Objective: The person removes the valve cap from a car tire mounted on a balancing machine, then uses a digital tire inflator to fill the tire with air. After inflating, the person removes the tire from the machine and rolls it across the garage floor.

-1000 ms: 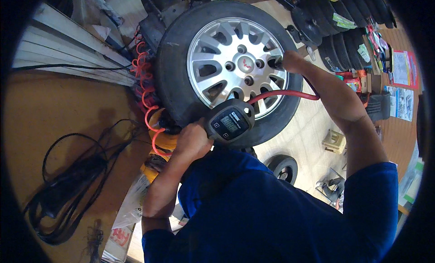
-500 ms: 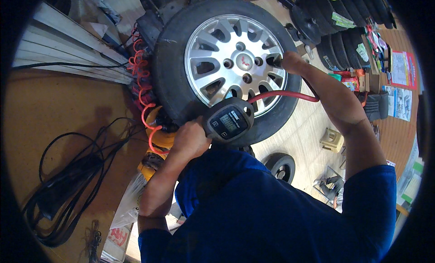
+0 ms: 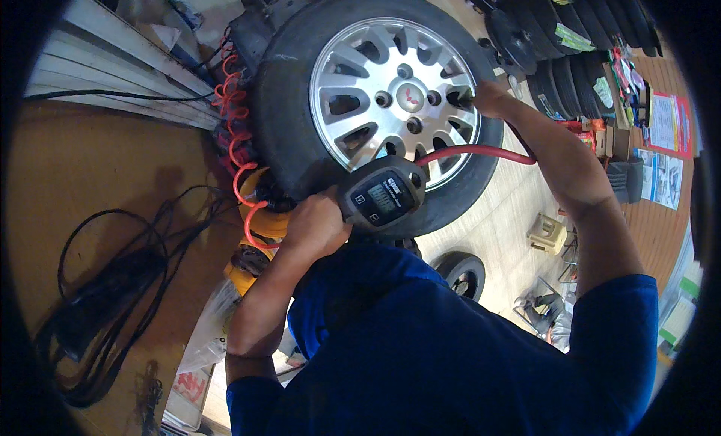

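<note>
My left hand (image 3: pixel 319 222) is wrapped round the grip of a digital tyre inflator gauge (image 3: pixel 381 198), grey with a small lit screen. It hangs over the lower edge of a car wheel (image 3: pixel 360 98), a black tyre on a silver alloy rim. From the gauge a red air hose (image 3: pixel 481 149) bows right, passes behind my right forearm and leads up towards that hand. At the rim's right edge my right hand (image 3: pixel 492 99) is closed on the hose's end; the fitting and fingertips are mostly hidden.
An orange coiled hose (image 3: pixel 239 135) runs down left of the wheel, past yellow equipment (image 3: pixel 266 222). Black cables (image 3: pixel 113 301) lie on the brown surface at left. Stacked tyres (image 3: pixel 578 83) stand at upper right; a small tyre (image 3: pixel 462 277) and beige stool (image 3: pixel 547 234) are below.
Both hands stay in place with the gauge and hose. The whole view has shifted slightly, with the wheel and gauge a little further right in the picture.
</note>
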Demonstrator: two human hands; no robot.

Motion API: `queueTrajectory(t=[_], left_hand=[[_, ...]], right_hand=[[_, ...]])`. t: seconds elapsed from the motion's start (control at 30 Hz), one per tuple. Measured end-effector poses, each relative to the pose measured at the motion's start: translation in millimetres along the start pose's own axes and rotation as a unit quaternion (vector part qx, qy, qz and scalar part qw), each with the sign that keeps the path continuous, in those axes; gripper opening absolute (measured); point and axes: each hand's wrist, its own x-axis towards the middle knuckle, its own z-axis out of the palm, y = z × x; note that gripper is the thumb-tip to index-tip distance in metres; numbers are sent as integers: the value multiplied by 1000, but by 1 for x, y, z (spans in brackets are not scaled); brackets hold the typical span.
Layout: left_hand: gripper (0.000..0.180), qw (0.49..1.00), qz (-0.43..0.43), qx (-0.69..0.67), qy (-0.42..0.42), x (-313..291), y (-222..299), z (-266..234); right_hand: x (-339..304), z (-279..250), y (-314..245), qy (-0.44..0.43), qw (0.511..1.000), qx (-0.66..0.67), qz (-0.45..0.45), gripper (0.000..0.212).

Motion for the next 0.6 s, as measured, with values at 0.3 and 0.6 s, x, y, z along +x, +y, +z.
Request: queueTrajectory(t=[0.3,0.6], left_hand=[[30,1000,5,-9,5,1,-2,1],[32,999,-3,9,-35,3,3,-8]], right_hand=[[19,20,14,-48,995,-81,-43,24],[8,14,9,-76,991,-97,-43,22]])
